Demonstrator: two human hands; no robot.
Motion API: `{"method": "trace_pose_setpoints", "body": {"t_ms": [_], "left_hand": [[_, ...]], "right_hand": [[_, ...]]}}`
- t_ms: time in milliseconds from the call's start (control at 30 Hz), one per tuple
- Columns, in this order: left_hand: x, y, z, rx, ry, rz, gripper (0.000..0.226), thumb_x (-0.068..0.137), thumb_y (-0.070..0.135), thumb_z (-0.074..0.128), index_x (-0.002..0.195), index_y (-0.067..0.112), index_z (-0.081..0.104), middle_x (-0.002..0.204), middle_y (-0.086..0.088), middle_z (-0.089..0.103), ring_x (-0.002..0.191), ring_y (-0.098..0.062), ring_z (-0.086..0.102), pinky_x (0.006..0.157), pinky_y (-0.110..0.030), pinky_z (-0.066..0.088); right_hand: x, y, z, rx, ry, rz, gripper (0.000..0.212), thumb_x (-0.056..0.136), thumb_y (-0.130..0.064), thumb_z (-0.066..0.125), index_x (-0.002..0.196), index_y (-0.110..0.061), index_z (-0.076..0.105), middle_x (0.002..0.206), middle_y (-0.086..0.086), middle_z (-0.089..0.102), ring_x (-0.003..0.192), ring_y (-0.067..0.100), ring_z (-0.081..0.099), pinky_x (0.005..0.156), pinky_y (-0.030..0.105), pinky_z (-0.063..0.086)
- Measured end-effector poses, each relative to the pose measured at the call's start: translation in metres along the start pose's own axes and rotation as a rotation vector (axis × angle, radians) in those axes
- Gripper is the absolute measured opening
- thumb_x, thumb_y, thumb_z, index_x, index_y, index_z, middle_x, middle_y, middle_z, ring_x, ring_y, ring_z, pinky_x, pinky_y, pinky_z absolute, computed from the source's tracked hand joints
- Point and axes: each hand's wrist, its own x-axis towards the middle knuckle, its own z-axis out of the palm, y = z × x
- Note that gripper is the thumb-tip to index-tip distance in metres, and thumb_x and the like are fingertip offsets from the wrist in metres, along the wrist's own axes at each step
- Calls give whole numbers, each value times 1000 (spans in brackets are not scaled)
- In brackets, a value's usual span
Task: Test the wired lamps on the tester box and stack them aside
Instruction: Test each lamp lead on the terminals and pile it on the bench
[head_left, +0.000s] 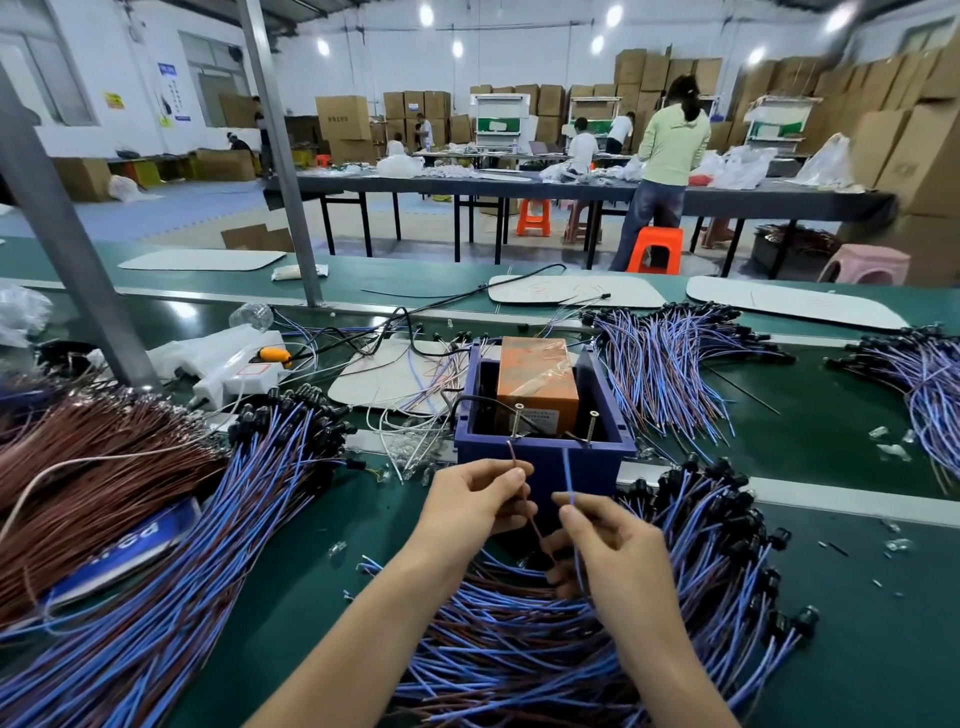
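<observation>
Green bench top (852, 670): left hand (467, 501) pinches brown wire lead (514, 457), right hand (610, 543) blue wire lead (567, 470); bare tips should squarely meet, probably, two steel screws (518, 422) in dark-blue plastic tester box (597, 462).

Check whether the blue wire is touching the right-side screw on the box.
Apart. The head view shows the blue wire, pinched by the right hand, ending short of the screw, with the box rim showing between.
</observation>
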Motion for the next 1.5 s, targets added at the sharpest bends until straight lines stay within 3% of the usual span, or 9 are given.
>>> {"method": "trace_pose_setpoints", "body": {"t_ms": [100,233,433,633,800,1067,1300,1433,1500], "left_hand": [[-2,-6,-33,131,85,77,16,93,9,57,92,11,73,74,-1,69,62,-3,65,56,-15,50],[5,-13,-114,1109,499,355,25,89,15,64,113,20,68,107,-1,66,98,-11,56,88,-25,43],[17,-24,-182,1657,612,233,48,82,19,70,129,23,58,128,-5,50,115,-30,46,86,-49,43],[27,-16,-173,1642,731,295,20,79,17,75,98,12,71,106,-14,57,96,-37,53,77,-50,40],[27,-16,-164,1471,779,435,8,82,16,72,89,14,69,116,-10,56,109,-34,46,91,-51,31],[37,6,-113,1052,955,634,9,91,19,60,98,14,64,91,-12,70,99,-31,60,101,-46,23],[49,36,-127,728,1217,489,16,98,19,47,108,7,52,99,-17,67,99,-34,61,109,-49,20],[42,54,-118,582,793,495,14,102,18,40,108,7,47,92,-13,68,60,-19,60,55,-30,48],[36,61,-106,541,505,477,6,101,16,41,101,12,46,88,-6,72,56,-18,60,54,-34,51]], "right_hand": [[-15,15,1,-428,-119,-212,23,92,-21,62,113,-29,70,85,-15,73,80,3,66,78,18,53],[-22,33,9,-826,-288,-416,34,97,-38,50,131,-41,53,124,-24,56,121,0,42,103,14,31],[-22,49,11,-964,-277,-649,32,49,-33,95,74,-39,76,72,-26,67,66,2,66,58,19,55],[-30,46,10,-981,-239,-637,25,59,-33,90,78,-37,76,75,-26,67,71,2,66,66,18,54],[-27,51,8,-955,-274,-568,31,100,-41,39,125,-39,58,122,-25,57,119,3,44,104,20,28],[-22,54,9,-950,-309,-515,35,101,-45,33,128,-41,54,127,-26,53,123,0,40,102,15,23],[-21,48,11,-950,-321,-586,28,98,-48,42,120,-45,59,122,-29,56,118,-3,45,100,12,29],[-19,46,14,-997,-289,-655,18,69,-43,83,83,-45,73,86,-29,67,83,-3,65,74,11,50],[-18,50,16,-976,-269,-671,28,51,-40,93,69,-45,72,73,-30,66,68,-5,65,60,8,50]]}}
